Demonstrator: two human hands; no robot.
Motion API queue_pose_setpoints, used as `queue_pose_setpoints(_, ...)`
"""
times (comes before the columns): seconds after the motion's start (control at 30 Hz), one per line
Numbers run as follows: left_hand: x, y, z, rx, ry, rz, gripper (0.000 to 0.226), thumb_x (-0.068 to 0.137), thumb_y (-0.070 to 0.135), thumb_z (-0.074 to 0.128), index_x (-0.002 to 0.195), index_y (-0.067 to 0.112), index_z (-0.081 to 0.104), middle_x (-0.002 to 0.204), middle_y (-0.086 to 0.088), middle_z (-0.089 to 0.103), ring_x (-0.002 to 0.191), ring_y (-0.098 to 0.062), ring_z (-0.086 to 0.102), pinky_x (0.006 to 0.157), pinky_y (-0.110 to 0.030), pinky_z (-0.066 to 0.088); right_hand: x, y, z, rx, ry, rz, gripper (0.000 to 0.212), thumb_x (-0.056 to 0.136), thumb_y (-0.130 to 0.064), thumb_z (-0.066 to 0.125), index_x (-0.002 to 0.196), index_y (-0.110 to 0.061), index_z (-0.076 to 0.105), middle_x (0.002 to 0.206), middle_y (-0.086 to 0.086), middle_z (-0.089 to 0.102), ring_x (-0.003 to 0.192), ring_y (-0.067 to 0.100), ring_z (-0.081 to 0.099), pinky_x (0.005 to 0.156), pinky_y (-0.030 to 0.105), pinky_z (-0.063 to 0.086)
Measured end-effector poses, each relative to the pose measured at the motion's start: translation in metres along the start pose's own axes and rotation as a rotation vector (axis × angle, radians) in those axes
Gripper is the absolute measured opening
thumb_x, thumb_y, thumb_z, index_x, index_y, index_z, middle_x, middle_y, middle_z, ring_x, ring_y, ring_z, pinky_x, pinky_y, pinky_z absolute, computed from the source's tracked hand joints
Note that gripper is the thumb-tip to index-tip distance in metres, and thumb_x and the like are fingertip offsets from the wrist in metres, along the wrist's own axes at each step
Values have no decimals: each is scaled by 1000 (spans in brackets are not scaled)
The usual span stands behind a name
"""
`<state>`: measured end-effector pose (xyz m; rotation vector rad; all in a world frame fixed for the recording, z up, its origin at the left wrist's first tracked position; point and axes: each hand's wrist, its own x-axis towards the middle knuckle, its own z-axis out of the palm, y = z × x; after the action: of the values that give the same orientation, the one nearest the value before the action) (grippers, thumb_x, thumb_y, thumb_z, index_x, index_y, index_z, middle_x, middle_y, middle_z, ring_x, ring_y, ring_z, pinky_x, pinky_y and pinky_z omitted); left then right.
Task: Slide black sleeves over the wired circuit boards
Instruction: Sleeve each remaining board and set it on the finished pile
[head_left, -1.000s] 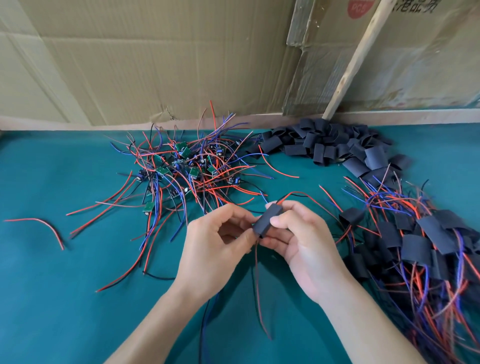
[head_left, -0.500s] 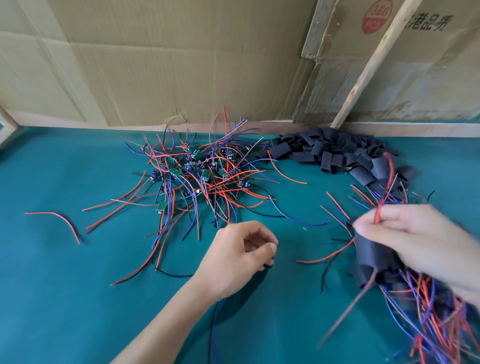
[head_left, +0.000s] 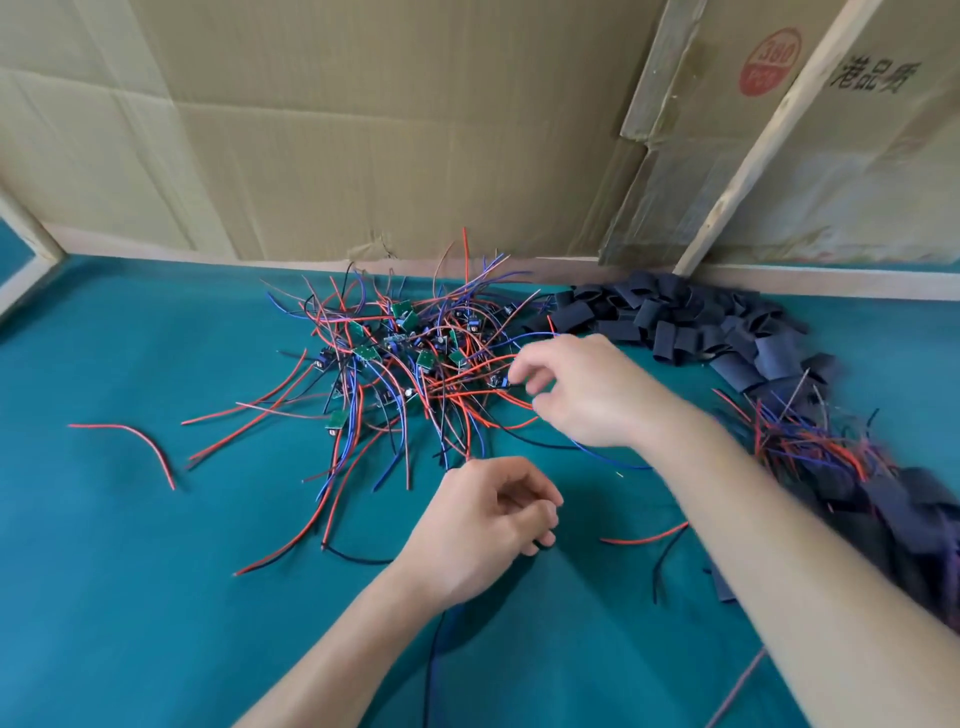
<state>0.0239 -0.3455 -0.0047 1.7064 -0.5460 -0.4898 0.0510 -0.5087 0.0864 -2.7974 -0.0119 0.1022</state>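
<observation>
My right hand (head_left: 582, 389), fingers apart, reaches into the boards (head_left: 410, 353) mid-bench to pick the next one. My left hand (head_left: 488, 519) waits nearby, loosely curled, empty. Sleeves (head_left: 675, 322) lie along the back edge.

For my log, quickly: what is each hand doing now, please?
Left hand: fingers loosely curled, holds nothing.
Right hand: reaching into the pile of wired boards; whether it pinches something cannot be told.
</observation>
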Motion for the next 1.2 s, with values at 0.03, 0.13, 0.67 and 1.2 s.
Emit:
queue_pose_setpoints(0.03, 0, 0, 0, -2, 1, -2, 9, 84, 9, 63, 85, 14, 71, 76, -6, 75, 72, -21, 75, 64, -26, 58, 13, 3, 11, -37, 49, 30, 39, 89, -7, 61, 118, -32, 69, 109, -6, 69, 108, 24, 61, 95, 37, 51)
queue_pose_setpoints(0.13, 0, -1, 1, 14, 7, 1, 11, 86, 7, 63, 86, 14, 71, 74, -5, 74, 72, -24, 74, 66, -30, 60, 35, 15, 38, 4, 113, 8, 41, 86, -15, 72, 122, -33, 66, 102, -8, 58, 99, 22, 52, 91, 36, 47)
queue_pose_setpoints(0.67, -1, 1, 0, -1, -6, -12, 10, 88, 4, 65, 86, 12, 71, 73, -3, 73, 74, -25, 75, 66, -28, 59, 35, 10, -13, 628, 10, 22, 18, 82, -4, 81, 85, -12, 65, 64, -1, 71, 57, 16, 69, 51, 23, 48)
queue_pose_setpoints(1.2, -5, 18, -1, -346, 85, -27, 35, 90, 37, 55, 114, 15, 68, 99, -11, 76, 87, -24, 73, 73, -34, 60, -59, -8, -16, 1434, 372, 79, 22, 93, 4, 59, 81, -13, 67, 81, 12, 73, 75, 27, 76, 60, 26, 59)
